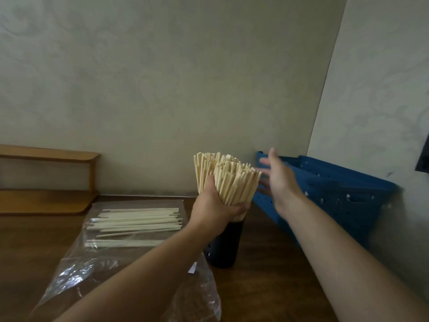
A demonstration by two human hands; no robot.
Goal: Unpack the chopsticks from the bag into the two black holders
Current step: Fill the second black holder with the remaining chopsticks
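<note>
A thick bundle of pale wooden chopsticks (232,180) stands upright in a black holder (226,245) near the middle of the table. My left hand (214,205) grips the bundle just above the holder's rim. A second bunch of chopsticks (204,168) rises right behind it; what it stands in is hidden. My right hand (277,177) hovers just right of the chopstick tops, fingers straight and blurred, holding nothing. On the left lies a clear plastic bag (76,270) with several loose chopsticks (137,223) lying flat on it.
A blue perforated plastic crate (336,191) leans against the wall at the right. A wooden shelf (46,180) stands at the back left. The brown wooden table (267,287) runs up to the beige wall.
</note>
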